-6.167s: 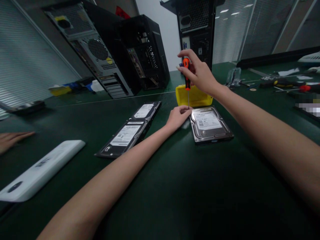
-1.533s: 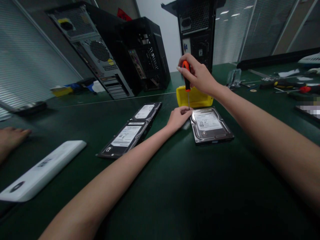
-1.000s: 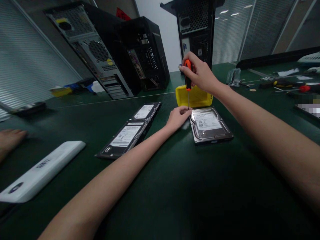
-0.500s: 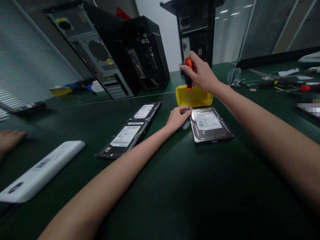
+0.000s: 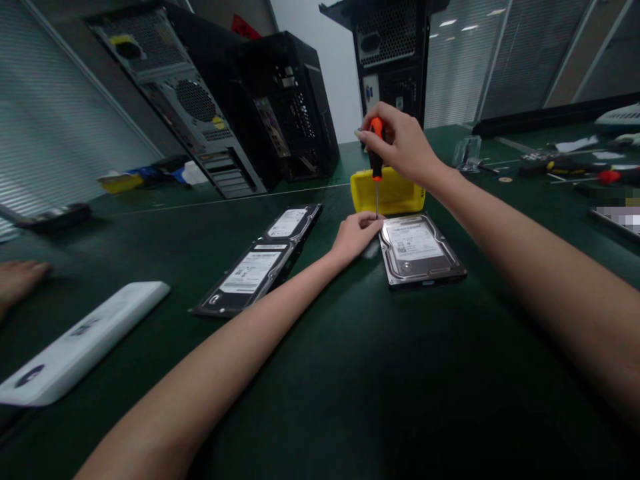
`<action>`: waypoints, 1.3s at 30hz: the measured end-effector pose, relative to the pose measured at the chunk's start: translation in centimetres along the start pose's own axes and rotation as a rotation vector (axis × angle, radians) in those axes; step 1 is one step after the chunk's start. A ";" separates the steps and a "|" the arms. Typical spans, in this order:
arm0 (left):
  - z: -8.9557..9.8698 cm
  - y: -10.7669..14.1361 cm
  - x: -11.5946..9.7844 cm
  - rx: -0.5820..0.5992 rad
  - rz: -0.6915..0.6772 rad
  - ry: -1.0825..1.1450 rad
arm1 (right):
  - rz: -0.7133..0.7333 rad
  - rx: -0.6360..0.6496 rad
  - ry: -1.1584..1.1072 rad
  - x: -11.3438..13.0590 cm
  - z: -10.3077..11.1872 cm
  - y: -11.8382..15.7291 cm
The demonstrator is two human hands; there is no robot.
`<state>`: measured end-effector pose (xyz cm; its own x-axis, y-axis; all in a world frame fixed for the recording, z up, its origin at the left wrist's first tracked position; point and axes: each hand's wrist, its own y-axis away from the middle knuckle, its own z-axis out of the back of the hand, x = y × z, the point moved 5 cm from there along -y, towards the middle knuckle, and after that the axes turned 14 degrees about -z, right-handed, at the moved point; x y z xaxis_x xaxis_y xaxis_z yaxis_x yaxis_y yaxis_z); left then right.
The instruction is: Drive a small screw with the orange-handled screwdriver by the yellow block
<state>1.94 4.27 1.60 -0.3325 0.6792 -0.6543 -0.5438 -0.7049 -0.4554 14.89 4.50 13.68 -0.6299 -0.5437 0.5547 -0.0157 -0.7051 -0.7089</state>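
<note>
My right hand is wrapped round the orange and black handle of a screwdriver, held upright with its tip down at the far left corner of a silver hard drive. At that same corner my left hand has its fingers pressed together beside the screwdriver tip; what they pinch is too small to make out. Behind the drive stands a yellow case. Two more hard drives, a nearer one and a farther one, lie end to end left of my left hand.
Computer towers stand at the back left, another tower behind my right hand. A white box lies at the left, near another person's hand. Pliers and other tools lie at the right.
The screwdriver handle and my right hand have shifted very slightly to the left. My left hand and the drives look unchanged.
</note>
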 end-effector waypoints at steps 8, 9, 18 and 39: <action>0.0 0.0 0.0 0.007 0.003 -0.012 | 0.010 0.064 -0.072 -0.3 -0.6 0.1; 0.0 0.0 0.0 0.010 0.003 -0.010 | 0.021 0.057 -0.072 -0.3 -0.6 0.0; -0.1 0.0 0.1 0.016 0.002 0.001 | 0.001 0.043 -0.077 0.0 -0.4 0.1; 0.0 0.0 0.0 0.012 0.006 -0.009 | -0.018 -0.038 0.035 -0.1 0.0 -0.1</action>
<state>1.94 4.30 1.58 -0.3425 0.6768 -0.6516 -0.5513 -0.7064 -0.4440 14.97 4.64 13.67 -0.6563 -0.5138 0.5525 -0.0564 -0.6968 -0.7150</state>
